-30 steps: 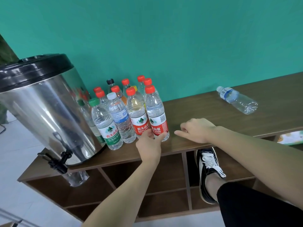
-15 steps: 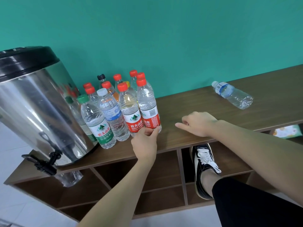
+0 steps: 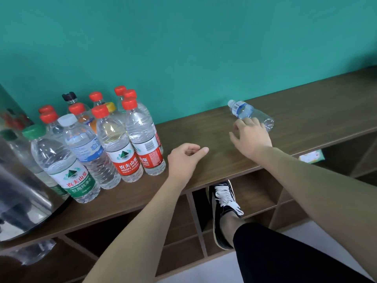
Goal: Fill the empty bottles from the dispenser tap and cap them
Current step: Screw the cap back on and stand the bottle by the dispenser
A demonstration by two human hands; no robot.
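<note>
A clear empty bottle (image 3: 247, 112) with a blue label and white cap lies on its side on the wooden shelf top (image 3: 306, 107). My right hand (image 3: 252, 136) reaches over it with spread fingers, fingertips at the bottle's near side; contact is unclear. My left hand (image 3: 184, 160) rests on the shelf top with loosely curled fingers, holding nothing, just right of a red-labelled bottle (image 3: 145, 139). Several capped full bottles (image 3: 91, 148) stand clustered at the left. The steel dispenser (image 3: 18, 193) fills the left edge; its tap is out of view.
A bottle (image 3: 30, 253) shows below the dispenser at the lower left. Open shelf compartments (image 3: 259, 197) run under the top. A person's black shoe (image 3: 223, 209) rests inside one. A teal wall (image 3: 183, 48) stands behind.
My left hand let go of the red-labelled bottle and drew right. My right hand moved from the shelf's front toward the lying bottle. The view shifted right.
</note>
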